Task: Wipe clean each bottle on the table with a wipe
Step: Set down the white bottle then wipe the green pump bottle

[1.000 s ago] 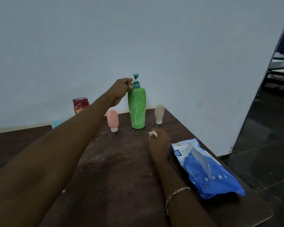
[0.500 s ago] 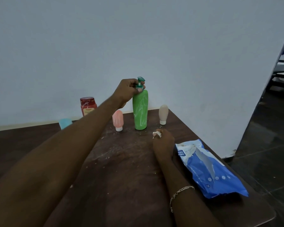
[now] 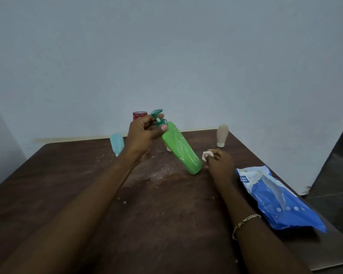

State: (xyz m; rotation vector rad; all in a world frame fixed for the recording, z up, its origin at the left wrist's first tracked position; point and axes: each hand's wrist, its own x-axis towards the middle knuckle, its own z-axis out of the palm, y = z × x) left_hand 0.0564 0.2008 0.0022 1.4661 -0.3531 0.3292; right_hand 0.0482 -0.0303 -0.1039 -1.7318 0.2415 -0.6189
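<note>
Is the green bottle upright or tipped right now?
Tipped. The left hand grips the green bottle by its pump, and its body slants down to the right, base near the right hand holding the wipe.

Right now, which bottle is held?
The tall green plastic pump bottle, gripped at its pump by the left hand; the beige squeeze bottle and light-blue squeeze bottle sit untouched.

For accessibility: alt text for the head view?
A left hand grips a green pump bottle by its neck, tilted over a dark table; the right hand pinches a wipe beside its base. A blue wipes pack lies at right.
</note>
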